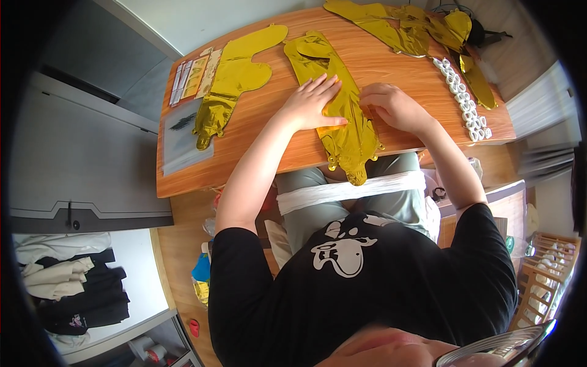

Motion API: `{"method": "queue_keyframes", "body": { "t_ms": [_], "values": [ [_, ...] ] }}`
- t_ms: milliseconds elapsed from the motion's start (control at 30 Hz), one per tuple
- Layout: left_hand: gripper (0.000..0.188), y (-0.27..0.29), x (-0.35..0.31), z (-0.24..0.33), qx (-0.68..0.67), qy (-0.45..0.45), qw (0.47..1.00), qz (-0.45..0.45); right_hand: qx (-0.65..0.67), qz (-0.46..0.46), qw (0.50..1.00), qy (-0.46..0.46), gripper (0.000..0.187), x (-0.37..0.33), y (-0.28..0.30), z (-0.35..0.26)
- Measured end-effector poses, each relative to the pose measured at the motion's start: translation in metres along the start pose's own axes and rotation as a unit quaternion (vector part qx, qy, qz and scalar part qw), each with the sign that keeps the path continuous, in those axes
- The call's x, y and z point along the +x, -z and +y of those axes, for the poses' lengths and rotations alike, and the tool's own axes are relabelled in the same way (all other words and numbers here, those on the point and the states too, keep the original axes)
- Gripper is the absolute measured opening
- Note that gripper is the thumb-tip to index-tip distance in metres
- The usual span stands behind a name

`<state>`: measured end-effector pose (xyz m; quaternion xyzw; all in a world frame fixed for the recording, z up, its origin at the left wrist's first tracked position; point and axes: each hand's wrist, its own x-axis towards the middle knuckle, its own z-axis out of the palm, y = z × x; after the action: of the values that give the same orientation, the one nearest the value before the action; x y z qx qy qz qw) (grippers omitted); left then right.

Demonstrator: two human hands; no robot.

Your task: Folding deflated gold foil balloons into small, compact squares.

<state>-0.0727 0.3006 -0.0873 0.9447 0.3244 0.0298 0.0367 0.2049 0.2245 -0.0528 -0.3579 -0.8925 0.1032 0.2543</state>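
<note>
The left hand (pixel 309 104) lies flat near the middle of the frame, fingers spread and thumb out to the right, pressing down without gripping. Under it is the gold foil (pixel 348 101), stretched from the upper middle towards the person, its narrow end poking past the near edge of the tabletop (pixel 263 147). The right hand (pixel 394 107), just right of centre, has its fingers curled in at the foil's right edge; from where I stand I can't tell whether they pinch it or only rest there.

The foil looks thin and is creased already, so a sharp tug on the right against that flat palm could tear it or set a harder fold. If the palm came up, the overhanging end might drag the piece down onto the white band (pixel 354 191) across the trousers (pixel 296 217). A shift of the legs could snag the end too.

Farther out, a second foil (pixel 235 76) lies to the upper left, partly over a clear sheet (pixel 183 144), with packets (pixel 191 79) beside it. Sweeping an elbow that way could knock them askew. At upper right sit a foil heap (pixel 400 30) and white coils (pixel 461 98).
</note>
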Motion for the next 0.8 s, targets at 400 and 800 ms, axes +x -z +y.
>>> {"method": "queue_keyframes", "body": {
  "t_ms": [400, 800],
  "values": [
    [0.111, 0.0, 0.0, 0.001, 0.016, -0.001, 1.0, 0.001, 0.005, 0.0, 1.0, 0.022, 0.027, -0.009, -0.014, 0.004],
    [0.112, -0.001, -0.021, 0.026, 0.005, -0.078, 0.997, -0.029, -0.003, -0.111, 0.994, 0.019, 0.074, -0.053, 0.006, -0.05]
  ]
}}
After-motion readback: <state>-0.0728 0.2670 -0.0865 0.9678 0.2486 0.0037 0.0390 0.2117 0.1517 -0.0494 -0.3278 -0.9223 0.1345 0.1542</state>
